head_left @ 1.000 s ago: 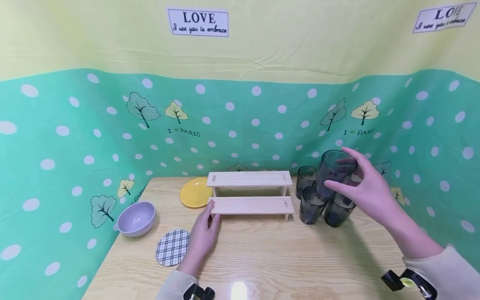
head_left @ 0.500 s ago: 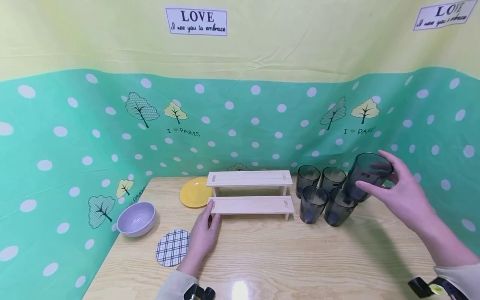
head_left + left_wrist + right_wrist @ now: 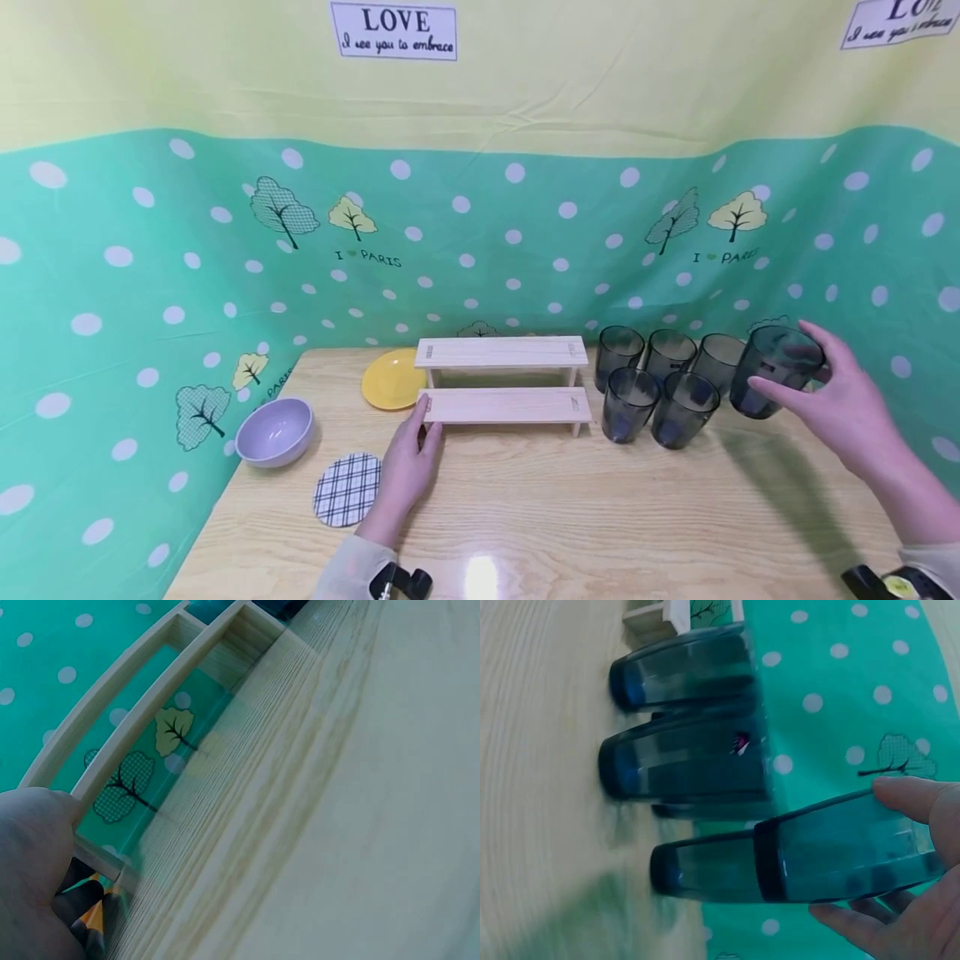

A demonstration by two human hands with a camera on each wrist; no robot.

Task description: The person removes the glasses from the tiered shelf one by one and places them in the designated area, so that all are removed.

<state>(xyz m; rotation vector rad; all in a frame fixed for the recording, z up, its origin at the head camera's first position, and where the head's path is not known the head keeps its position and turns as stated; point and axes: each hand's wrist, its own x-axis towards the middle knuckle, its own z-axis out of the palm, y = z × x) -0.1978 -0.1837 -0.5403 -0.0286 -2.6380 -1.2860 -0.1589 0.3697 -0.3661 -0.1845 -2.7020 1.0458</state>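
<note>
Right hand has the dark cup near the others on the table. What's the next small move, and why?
Probably lower it straight down and let go. The right hand holds the dark translucent plastic cup tilted, just above bare light wooden table, right of the five standing dark cups; the right wrist view shows clear tabletop beneath it.

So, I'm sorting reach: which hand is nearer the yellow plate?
Left. The left hand rests just in front of the yellow plate; the right hand is far across, holding a tumbler.
</note>
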